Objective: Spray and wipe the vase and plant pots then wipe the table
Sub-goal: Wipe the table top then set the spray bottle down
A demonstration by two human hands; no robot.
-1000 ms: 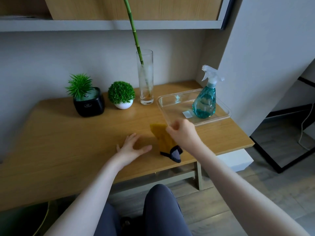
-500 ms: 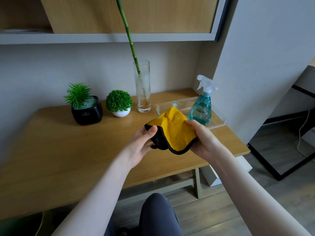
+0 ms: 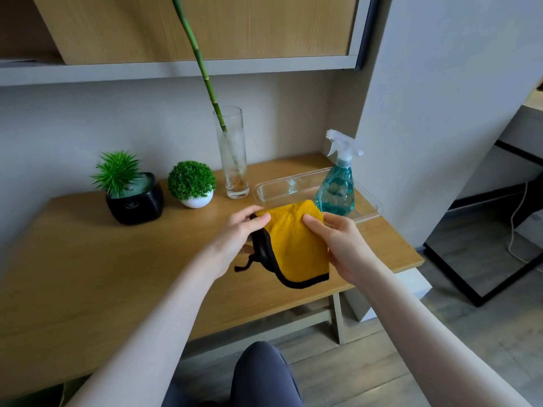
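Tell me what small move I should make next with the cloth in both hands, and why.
Probably free the right hand and reach for the spray bottle standing in the clear tray. Both hands hold the yellow cloth; the left hand can keep it, and spraying comes first.

clear tray (image 3: 367,198): on tabletop | wall cabinet (image 3: 205,27): overhead | cable (image 3: 517,218): perhaps, floor

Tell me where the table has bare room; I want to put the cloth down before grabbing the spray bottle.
The table is bare in front of the black pot and white pot, out to its left edge. The back is crowded: pots, vase, then the tray holding the spray bottle at the right.
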